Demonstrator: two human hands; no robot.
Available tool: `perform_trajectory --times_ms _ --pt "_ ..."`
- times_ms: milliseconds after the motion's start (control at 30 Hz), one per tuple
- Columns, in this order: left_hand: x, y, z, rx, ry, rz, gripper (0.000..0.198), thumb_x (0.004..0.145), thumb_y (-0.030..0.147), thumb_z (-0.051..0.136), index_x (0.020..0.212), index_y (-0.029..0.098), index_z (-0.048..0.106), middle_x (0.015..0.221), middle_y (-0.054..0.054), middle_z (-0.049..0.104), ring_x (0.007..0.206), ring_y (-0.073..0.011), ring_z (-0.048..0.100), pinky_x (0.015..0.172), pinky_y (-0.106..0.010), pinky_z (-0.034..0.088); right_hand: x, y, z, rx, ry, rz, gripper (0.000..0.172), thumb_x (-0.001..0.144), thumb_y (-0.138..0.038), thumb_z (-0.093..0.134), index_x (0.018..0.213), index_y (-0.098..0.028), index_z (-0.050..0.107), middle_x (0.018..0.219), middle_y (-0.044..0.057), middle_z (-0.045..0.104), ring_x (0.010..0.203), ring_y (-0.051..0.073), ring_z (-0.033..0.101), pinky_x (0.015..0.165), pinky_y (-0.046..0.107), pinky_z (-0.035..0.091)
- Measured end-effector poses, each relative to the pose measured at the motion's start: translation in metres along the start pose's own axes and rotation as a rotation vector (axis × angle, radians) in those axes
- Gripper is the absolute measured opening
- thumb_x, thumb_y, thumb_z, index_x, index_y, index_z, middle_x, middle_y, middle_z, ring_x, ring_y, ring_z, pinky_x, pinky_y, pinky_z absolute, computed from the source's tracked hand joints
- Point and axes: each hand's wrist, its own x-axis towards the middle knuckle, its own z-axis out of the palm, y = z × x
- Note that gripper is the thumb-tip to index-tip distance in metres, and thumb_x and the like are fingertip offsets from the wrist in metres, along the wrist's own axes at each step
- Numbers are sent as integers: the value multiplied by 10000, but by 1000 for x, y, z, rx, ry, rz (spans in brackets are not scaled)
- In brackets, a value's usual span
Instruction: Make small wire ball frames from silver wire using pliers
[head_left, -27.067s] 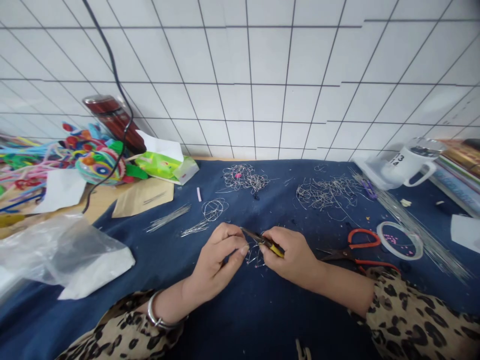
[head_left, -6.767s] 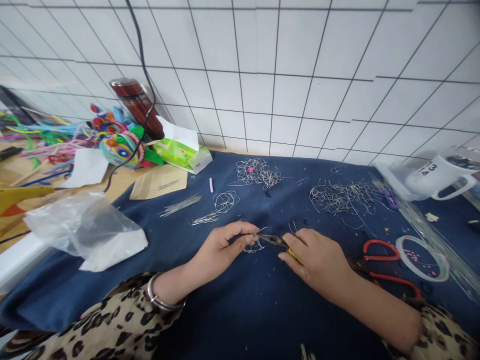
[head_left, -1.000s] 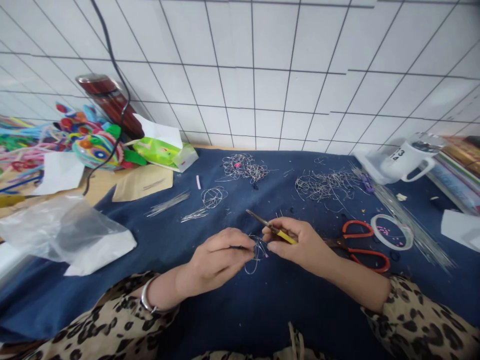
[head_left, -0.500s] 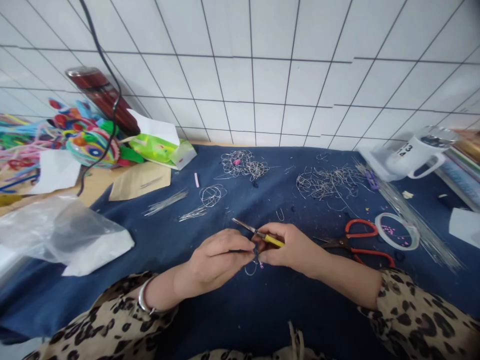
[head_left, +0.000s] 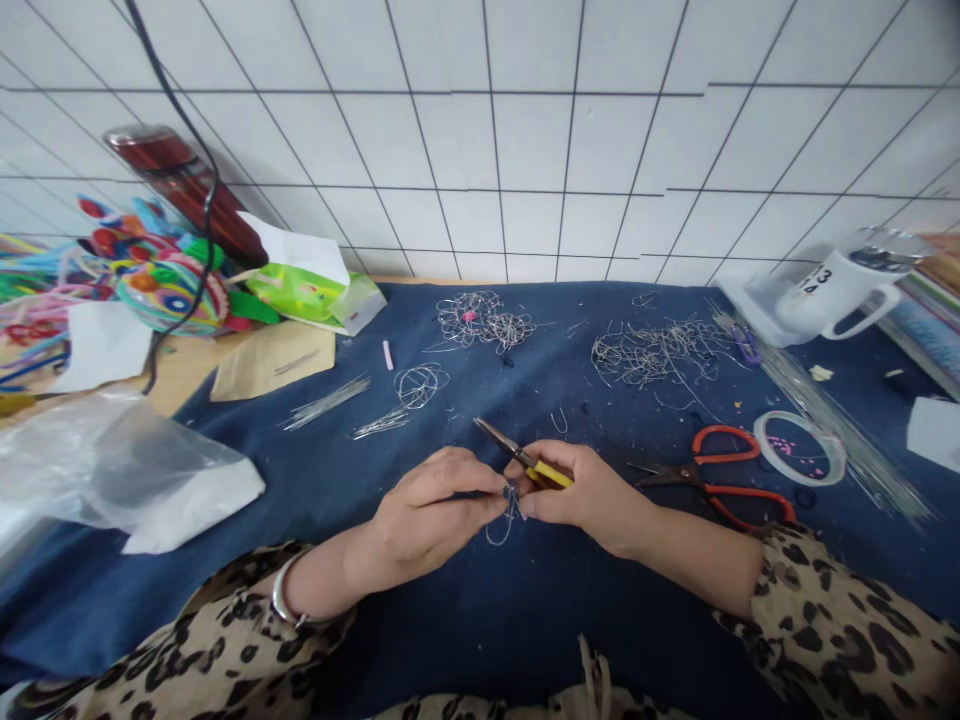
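Note:
Near the middle of the blue cloth (head_left: 450, 640), my left hand (head_left: 442, 505) pinches a thin wire piece (head_left: 498, 540) that hangs down in a loop. My right hand (head_left: 581, 500) is closed around yellow-handled pliers (head_left: 553, 474), whose dark jaws point up and to the left. Its thumb and fingertips also meet at the wire piece, close to my left fingertips. The small details between the fingers are partly hidden. Just beyond the pliers lies a small bent wire (head_left: 559, 421).
Red-handled scissors (head_left: 705, 478) and a white ring-shaped dish (head_left: 799, 448) with pink beads lie to the right. Tangled wire (head_left: 660, 352) and straight wires (head_left: 847, 430) are behind them. A plastic bag (head_left: 127, 470) rests at left; a white mug (head_left: 840, 290) stands back right.
The view has shifted slightly. Both hands stay together at the wire piece, and the pliers have turned a little, their tips moving slightly up and right.

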Motion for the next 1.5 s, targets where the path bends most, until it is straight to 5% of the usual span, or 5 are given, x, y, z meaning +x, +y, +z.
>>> perform_trajectory --times_ms 533,1267,1500 --pt "1 -2 -3 -61 -53 -102 192 779 19 583 907 152 636 935 -87 629 857 -179 610 730 -333 540 -1 -2 -4 -149 37 -44 244 677 -125 605 913 -172 564 825 -15 554 720 101 519 663 236 426" --pt "0 -2 -1 -144 -114 -237 209 791 45 576 949 155 657 949 -93 630 889 -171 619 734 -290 547 1 6 -2 -190 130 -36 241 687 -121 561 924 -167 561 650 -64 488 549 66 446 541 212 390" --pt "-3 -6 -1 -220 -108 -284 198 801 64 582 950 166 665 957 -88 625 896 -172 618 738 -290 550 -1 2 -3 -205 104 -71 295 662 -106 577 950 -172 571 812 -17 561 715 101 530 662 230 441"
